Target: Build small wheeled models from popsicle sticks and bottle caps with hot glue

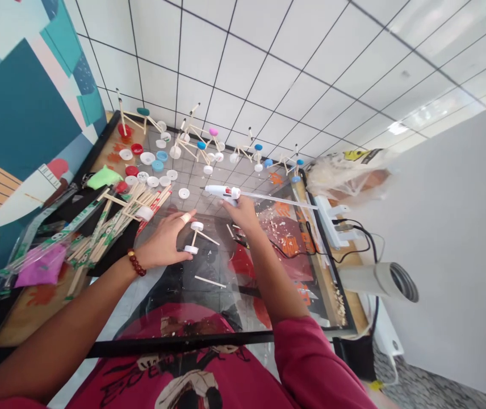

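Note:
My right hand (243,215) is closed round the grip of a white glue gun (222,192) that lies level over the glass table (209,315), a clear glue stick (281,200) jutting out to the right. My left hand (164,241) rests on the glass with fingers spread and a plaster on one finger. Its fingertips touch a small piece made of two white bottle caps joined by a wooden stick (193,237). A loose wooden stick (209,282) lies nearer to me.
Several stick-and-cap figures (200,145) stand along the far edge by the tiled wall. Loose white, red and blue caps (149,167) and a pile of wooden sticks in wrappers (110,224) lie at the left. A power strip (330,218) with black cables sits at the right.

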A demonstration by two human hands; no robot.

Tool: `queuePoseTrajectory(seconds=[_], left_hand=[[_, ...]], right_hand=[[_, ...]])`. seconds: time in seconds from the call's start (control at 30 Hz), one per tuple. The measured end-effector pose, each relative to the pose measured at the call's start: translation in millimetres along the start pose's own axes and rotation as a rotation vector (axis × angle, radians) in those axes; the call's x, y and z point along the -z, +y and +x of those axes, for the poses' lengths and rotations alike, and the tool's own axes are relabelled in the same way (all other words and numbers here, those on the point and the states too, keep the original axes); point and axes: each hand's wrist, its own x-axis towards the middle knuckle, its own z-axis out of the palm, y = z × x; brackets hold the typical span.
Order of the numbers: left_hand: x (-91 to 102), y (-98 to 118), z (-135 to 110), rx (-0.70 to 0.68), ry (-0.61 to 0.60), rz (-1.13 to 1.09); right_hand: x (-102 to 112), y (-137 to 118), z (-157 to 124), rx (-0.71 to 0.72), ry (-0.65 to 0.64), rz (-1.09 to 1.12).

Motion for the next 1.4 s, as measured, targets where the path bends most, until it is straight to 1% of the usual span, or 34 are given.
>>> queuePoseTrajectory(seconds=[0.07, 0.1, 0.17, 0.23, 0.3, 0.37, 0.43, 0.5, 0.63, 0.73, 1.0, 1.17, 1.4], left_hand=[[-0.2, 0, 0, 0.009, -0.002, 0.005], [-0.4, 0, -1, 0.012, -0.001, 0.005], [-0.9, -1, -1, 0.012, 0.000, 0.000], [-1.4, -1, -2, 0.011, -0.001, -0.014], [-2.0, -1, -2, 0.009, 0.000, -0.025], [-2.7, -1, -2, 0.005, 0.006, -0.027], [-3.5, -2, -2, 0.004, 0.008, -0.022], [-4.0, -2, -3, 0.009, 0.006, -0.016], [-3.9, 0, -3, 0.018, -0.001, -0.005], [-4.0, 0, -3, 0.024, -0.005, 0.007], [-6.3, -2, -3, 0.003, 0.010, 0.010], [-6.6, -3, -3, -0.005, 0.018, 0.010], [-6.4, -2, -2, -0.003, 0.017, 0.017]], right_hand=[[6, -5, -5, -0.046, 0.041, 0.016], [11, -8, -12, -0.045, 0.071, 0.031], [21, -15, -31, -0.018, 0.115, 0.081], [32, -21, -56, -0.008, 0.111, 0.136], [41, -25, -84, -0.013, 0.060, 0.191], [46, -26, -108, -0.009, -0.025, 0.205], [48, -25, -127, 0.019, -0.103, 0.159], [47, -22, -138, 0.070, -0.118, 0.075], [44, -19, -145, 0.155, -0.137, -0.082], [41, -22, -144, 0.177, -0.163, -0.141], [36, -28, -142, 0.165, -0.230, -0.161], [34, -26, -142, 0.146, -0.222, -0.167], [35, -27, -140, 0.213, -0.180, -0.212]])
